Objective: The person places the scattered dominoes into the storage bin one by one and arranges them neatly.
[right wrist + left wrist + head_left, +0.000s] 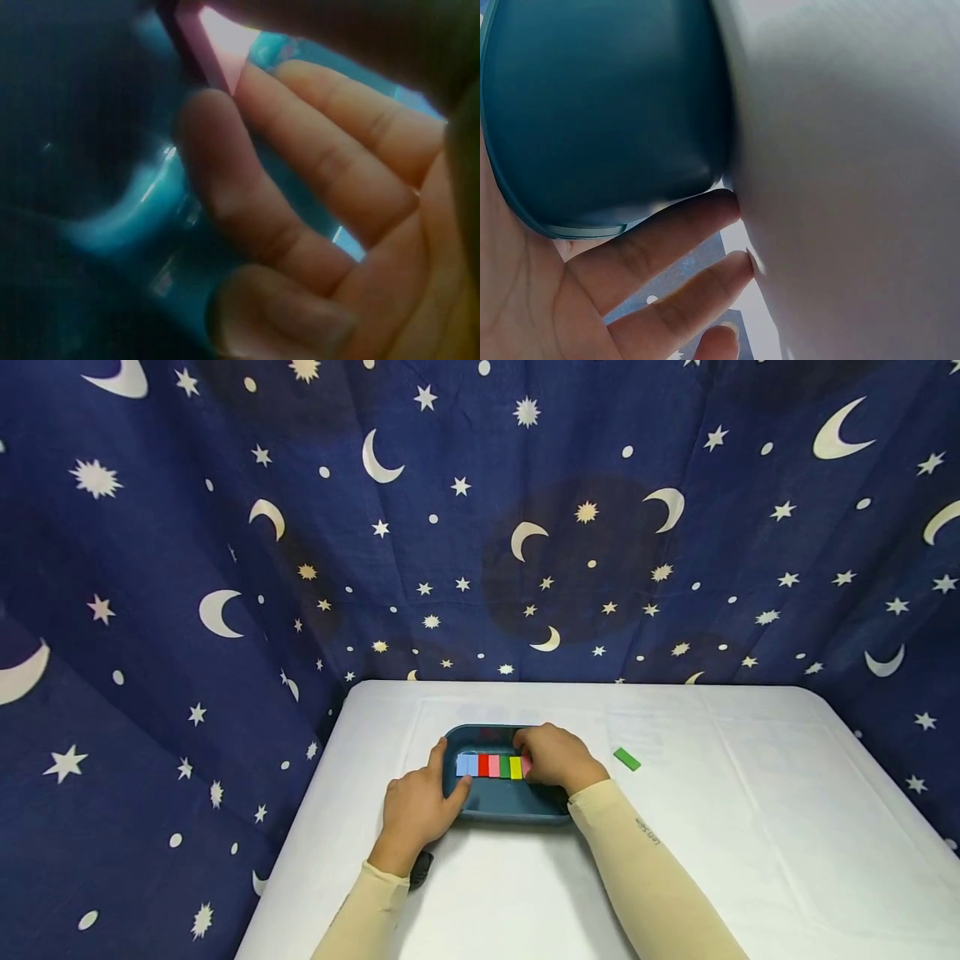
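Note:
A dark teal tray [510, 807] stands on the table, holding a row of coloured domino-shaped blocks [483, 766]. From left to right the row shows light blue, red, pink, green and yellow, with a pink block [527, 766] at the right end. My left hand [417, 803] grips the tray's left end, thumb over the rim and fingers [667, 232] along the outer wall. Over the tray's right part, my right hand [557, 755] pinches the end pink block, partly hiding it. In the right wrist view this pink block [217, 45] shows at the fingertips.
A green block [627, 759] lies flat on the white-covered table [720, 827], right of the tray. A dark strap-like object [421, 870] shows at the left wrist. Behind the table hangs a blue curtain [480, 527] with moons and stars.

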`<state>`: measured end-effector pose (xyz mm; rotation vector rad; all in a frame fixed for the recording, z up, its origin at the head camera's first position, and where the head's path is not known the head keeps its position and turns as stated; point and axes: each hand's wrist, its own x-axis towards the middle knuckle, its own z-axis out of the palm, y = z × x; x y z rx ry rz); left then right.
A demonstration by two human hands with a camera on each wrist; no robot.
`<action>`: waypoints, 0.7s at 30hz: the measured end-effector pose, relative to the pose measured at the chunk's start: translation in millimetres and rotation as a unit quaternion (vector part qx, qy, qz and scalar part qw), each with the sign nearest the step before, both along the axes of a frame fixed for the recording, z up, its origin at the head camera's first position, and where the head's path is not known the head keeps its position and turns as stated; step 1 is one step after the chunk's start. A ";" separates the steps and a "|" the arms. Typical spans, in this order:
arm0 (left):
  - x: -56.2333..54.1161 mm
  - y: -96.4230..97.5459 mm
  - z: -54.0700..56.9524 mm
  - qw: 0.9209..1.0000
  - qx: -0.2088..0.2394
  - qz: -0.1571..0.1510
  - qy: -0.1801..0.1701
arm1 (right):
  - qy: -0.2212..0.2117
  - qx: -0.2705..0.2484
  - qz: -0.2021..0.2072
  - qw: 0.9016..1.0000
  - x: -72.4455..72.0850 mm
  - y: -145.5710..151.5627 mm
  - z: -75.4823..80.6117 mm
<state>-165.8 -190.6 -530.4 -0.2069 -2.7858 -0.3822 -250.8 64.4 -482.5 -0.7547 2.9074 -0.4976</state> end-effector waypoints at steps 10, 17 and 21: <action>-1.0 -0.1 1.9 1.000 -0.003 -0.002 -0.003 | 0.014 0.006 -0.002 1.000 0.5 -1.6 -1.4; -0.3 0.0 0.6 1.000 -0.001 0.000 -0.007 | 0.007 0.010 0.002 1.000 1.6 -2.5 0.1; -0.2 -0.2 0.7 1.000 -0.001 0.001 -0.005 | 0.006 0.007 0.002 1.000 1.7 -2.2 0.4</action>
